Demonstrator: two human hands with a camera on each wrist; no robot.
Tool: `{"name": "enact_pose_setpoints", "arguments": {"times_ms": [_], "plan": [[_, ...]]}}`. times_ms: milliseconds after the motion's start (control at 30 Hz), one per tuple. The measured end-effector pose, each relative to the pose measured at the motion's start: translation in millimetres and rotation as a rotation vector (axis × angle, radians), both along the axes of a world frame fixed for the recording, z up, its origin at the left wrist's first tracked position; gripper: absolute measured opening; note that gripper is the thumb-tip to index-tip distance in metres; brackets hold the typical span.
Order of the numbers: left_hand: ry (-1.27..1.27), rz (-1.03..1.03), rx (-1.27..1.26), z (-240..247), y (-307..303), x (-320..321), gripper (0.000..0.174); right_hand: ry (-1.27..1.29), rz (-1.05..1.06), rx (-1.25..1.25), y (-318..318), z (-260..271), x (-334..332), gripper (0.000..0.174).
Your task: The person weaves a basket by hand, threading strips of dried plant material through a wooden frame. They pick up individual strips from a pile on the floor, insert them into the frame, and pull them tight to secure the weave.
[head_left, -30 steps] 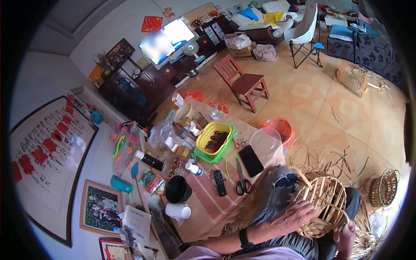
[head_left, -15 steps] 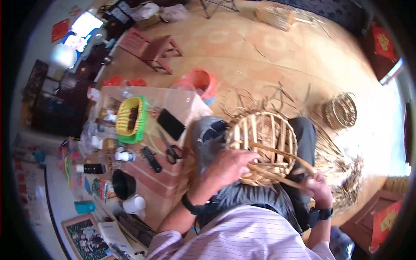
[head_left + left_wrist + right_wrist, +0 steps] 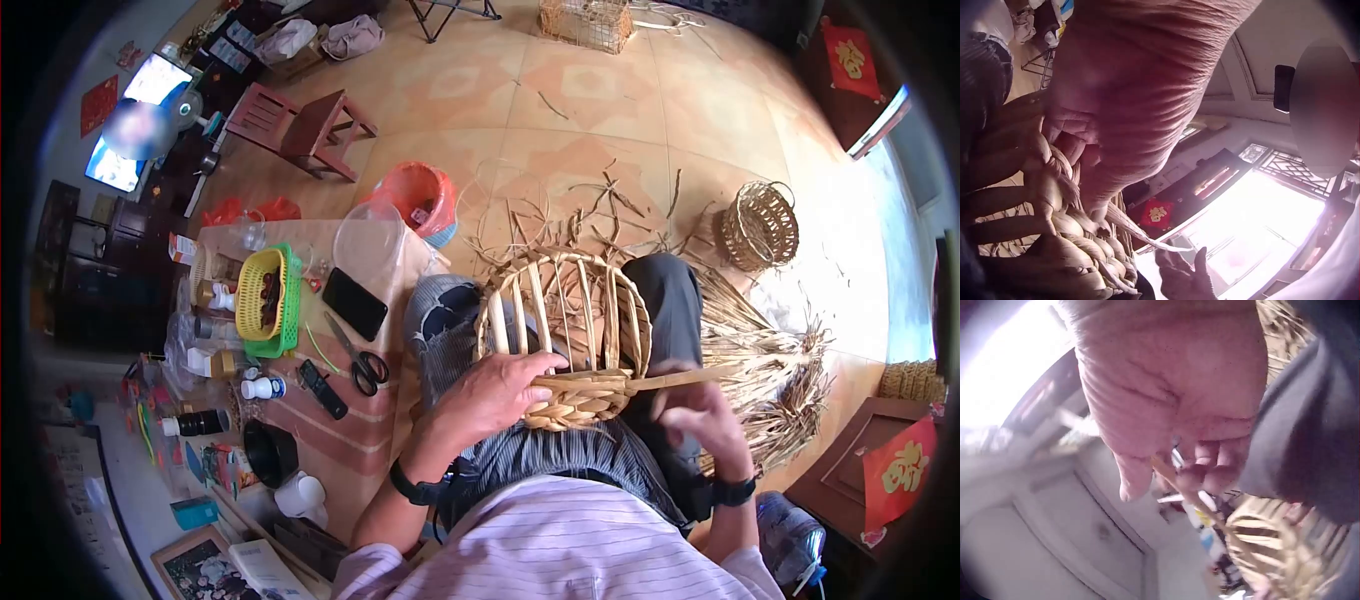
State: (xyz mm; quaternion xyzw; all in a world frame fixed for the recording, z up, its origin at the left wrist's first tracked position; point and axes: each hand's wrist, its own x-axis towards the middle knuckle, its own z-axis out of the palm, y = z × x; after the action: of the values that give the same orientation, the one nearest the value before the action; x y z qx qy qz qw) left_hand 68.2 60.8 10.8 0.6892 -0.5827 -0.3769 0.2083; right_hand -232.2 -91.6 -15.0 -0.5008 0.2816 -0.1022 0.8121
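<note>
A partly woven basket with bare upright slats rests on the person's lap, its thick braided band facing the body. The left hand grips this band on its left side, thumb along the top; the left wrist view shows its fingertips pressed on the braid. From the band a flat pale weaving strip sticks out to the right. Just below its free end is the right hand, fingers loosely bent. In the right wrist view the strip passes between the spread thumb and fingers, unpinched.
On the left, a table bears scissors, a phone, a remote and a yellow basket. Dry straw lies on the floor to the right, near a small finished basket. A red-lined bin stands ahead.
The head view has swung right and down onto the lap. The strip, earlier looped and pulled by the right hand, now lies straight out to the right, and the right hand has let it go.
</note>
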Motion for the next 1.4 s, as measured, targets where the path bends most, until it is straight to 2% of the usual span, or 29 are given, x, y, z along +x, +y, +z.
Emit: {"name": "enact_pose_setpoints", "arguments": {"times_ms": [67,133,200,267,333,467,533,600,633,733,800,833,933,967,1067,1100,1200,1233,1333,1367,1400], "plan": [[-0.018,0.01,0.014,-1.2,0.5,-1.5,0.035,0.223,0.173,-0.082,13.8,9.8,14.5,0.032],[-0.005,0.033,0.029,-2.6,-0.4,-4.2,0.03,0.196,0.163,-0.052,18.7,24.9,36.0,0.033],[0.033,0.085,0.045,-5.5,0.5,-8.7,0.026,0.17,0.082,-0.124,28.2,28.6,57.0,0.032],[0.014,0.073,-0.081,-17.9,5.6,-7.8,0.024,0.199,-0.002,-0.089,32.0,27.4,76.3,0.028],[0.097,0.095,-0.083,-23.9,7.2,-8.5,0.023,0.071,-0.139,-0.136,35.1,2.0,87.0,0.024],[0.057,0.112,-0.149,-27.7,7.9,-13.0,0.021,0.068,-0.234,-0.099,25.5,-0.1,100.8,0.02],[0.005,0.164,-0.103,-22.0,7.2,-17.5,0.023,0.049,-0.268,-0.166,18.4,-24.9,101.3,0.019],[-0.04,0.183,-0.102,-20.1,7.0,-21.2,0.025,0.037,-0.238,-0.102,13.6,-6.6,107.6,0.02],[-0.066,0.176,-0.149,-26.5,8.3,-22.9,0.026,0.023,-0.302,-0.148,11.7,-24.3,111.2,0.021],[-0.135,0.26,-0.205,-42.6,6.0,-34.1,0.026,-0.008,-0.235,-0.09,1.4,-19.7,117.1,0.025],[-0.192,0.312,-0.186,-35.7,2.6,-40.3,0.025,0.051,-0.238,-0.101,0.0,0.7,131.0,0.024],[-0.22,0.336,-0.177,-33.8,0.6,-42.7,0.025,0.011,-0.151,-0.081,-5.0,6.7,135.4,0.025],[-0.338,0.359,-0.171,-55.2,-3.4,-49.3,0.022,0.014,-0.016,-0.235,-15.2,-4.7,154.0,0.026],[-0.318,0.362,-0.23,-43.3,-3.0,-48.1,0.018,0.084,0.061,-0.329,-20.1,-4.0,159.5,0.021],[-0.424,0.353,-0.231,-48.1,-8.3,-53.2,0.014,0.185,0.12,-1.15,-15.8,4.7,167.0,0.012],[-0.42,0.361,-0.27,-48.3,-7.1,-54.8,0.014,0.269,0.177,-1.309,-13.9,4.9,167.4,0.012],[-0.407,0.352,-0.298,-47.9,-3.7,-55.3,0.017,0.297,0.2,-1.409,4.5,18.2,172.5,0.01],[-0.4,0.328,-0.247,-48.7,-2.7,-54.1,0.017,0.251,0.178,-1.417,2.5,6.8,172.0,0.009],[-0.33,0.327,-0.213,-73.4,-2.2,-53.7,0.017,0.26,0.197,-1.174,2.1,-10.1,169.3,0.009],[-0.298,0.337,-0.22,-70.2,-2.2,-52.5,0.018,0.243,0.251,-1.203,-0.4,-9.9,166.7,0.009],[-0.289,0.34,-0.192,-67.4,-2.1,-51.0,0.018,0.221,0.206,-1.095,0.7,-12.0,164.7,0.014]]}}
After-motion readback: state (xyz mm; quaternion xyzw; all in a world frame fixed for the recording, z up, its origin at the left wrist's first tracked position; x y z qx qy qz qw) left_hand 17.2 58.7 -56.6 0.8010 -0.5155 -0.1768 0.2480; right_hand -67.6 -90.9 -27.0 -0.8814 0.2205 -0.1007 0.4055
